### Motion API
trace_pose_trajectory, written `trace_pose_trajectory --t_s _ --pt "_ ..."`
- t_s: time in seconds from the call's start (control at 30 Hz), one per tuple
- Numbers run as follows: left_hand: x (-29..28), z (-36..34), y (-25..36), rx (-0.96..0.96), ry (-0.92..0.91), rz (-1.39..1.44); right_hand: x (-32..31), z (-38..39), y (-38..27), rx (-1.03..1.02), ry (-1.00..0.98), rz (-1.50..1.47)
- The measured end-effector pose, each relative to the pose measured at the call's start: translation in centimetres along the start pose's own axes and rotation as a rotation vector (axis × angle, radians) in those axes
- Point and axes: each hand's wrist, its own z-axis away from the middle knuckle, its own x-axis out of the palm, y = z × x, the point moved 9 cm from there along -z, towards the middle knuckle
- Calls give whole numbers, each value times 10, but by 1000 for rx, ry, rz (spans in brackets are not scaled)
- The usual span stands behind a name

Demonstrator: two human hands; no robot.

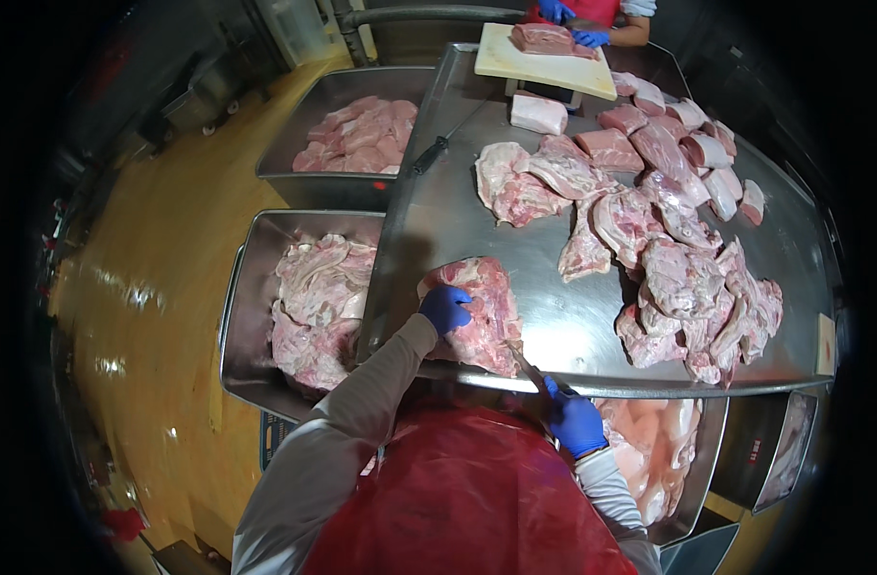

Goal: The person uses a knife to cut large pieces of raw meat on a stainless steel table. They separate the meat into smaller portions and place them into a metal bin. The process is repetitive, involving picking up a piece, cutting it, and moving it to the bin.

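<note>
A flat slab of raw meat (482,297), pink with pale fat, lies at the near edge of the steel table (563,316). My left hand (446,308), in a blue glove, grips its left side with curled fingers. In my right hand (575,424), also blue-gloved, is a knife (527,366). Its blade points away to the left, and the tip touches or nearly touches the slab's lower right corner. The fingers on the handle are partly hidden.
Several meat slabs (683,278) and loin pieces (659,144) cover the table's right side. A sharpening steel (431,155) lies left. Metal tubs of meat stand left (230,326), far left (295,182) and below right (712,460). Opposite, a co-worker's gloved hands (592,36) work at a cutting board (496,59).
</note>
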Motion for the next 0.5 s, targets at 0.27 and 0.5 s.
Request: trace_pose_trajectory --t_s 0.27,0.5 --pt "10 25 80 236 83 -411 -47 3 39 207 53 -386" --pt "9 35 115 150 54 -521 -45 -104 -16 -187 132 -177"
